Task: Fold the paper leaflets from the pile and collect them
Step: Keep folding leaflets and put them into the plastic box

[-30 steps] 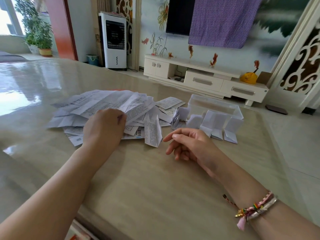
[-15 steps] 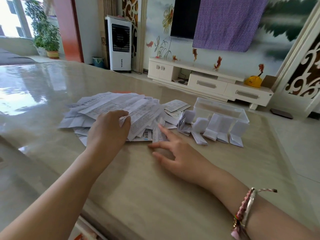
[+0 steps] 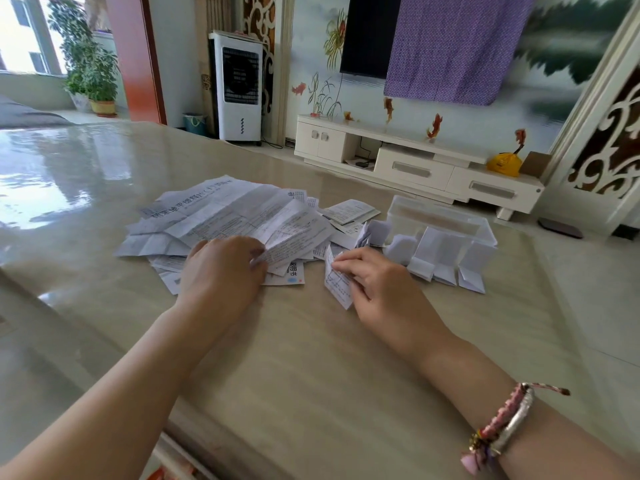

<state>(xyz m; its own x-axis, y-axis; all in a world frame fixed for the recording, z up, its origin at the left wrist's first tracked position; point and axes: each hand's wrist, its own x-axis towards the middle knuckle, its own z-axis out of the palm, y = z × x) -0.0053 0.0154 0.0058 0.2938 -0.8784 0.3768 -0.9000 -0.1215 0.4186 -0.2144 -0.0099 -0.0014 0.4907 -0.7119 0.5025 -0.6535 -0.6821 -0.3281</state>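
Air cooler (image 3: 240,86), potted plant (image 3: 90,72)

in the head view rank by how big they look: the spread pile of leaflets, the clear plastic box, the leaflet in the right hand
1. Spread pile of printed white paper leaflets
2. Clear rectangular plastic box
3. Narrow printed leaflet pinched by the right hand
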